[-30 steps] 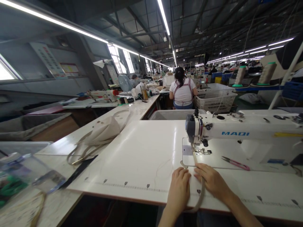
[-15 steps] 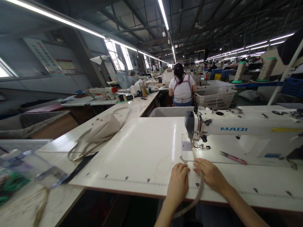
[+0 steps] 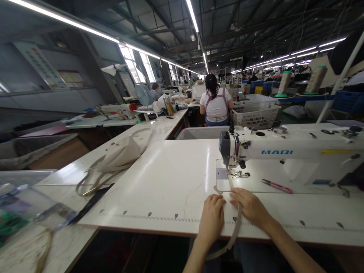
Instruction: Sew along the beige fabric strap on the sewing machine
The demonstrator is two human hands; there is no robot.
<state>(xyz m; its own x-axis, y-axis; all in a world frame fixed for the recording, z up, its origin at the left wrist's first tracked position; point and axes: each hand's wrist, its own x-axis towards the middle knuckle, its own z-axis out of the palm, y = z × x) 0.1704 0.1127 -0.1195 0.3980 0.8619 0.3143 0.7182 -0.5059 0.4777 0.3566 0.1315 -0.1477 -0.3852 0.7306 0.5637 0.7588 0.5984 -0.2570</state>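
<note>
Right at the front, the strap droops over the edge of the table and curves in toward the left forearm; if it snags there, I reckon, the drag could pull it crooked. Next up, the left hand, palm down, fingers bent just beside the strap, and whether it pinches anything I can't tell. Across to the right hand: fingers and thumb have hold of the strap, where it runs up to the machine. Watch those fingertips; ride too far forward and they could come near the needle! Out left, a loose thread on the table, which might get trapped if a hand swept it across. Over right, the snips, blades pointing toward the foot; a wide sweep of the arm could knock them in. At the foot itself, an uneven tug from either hand might send the strap sideways. Farther back, the spools, where a snag could jerk the supply
</note>
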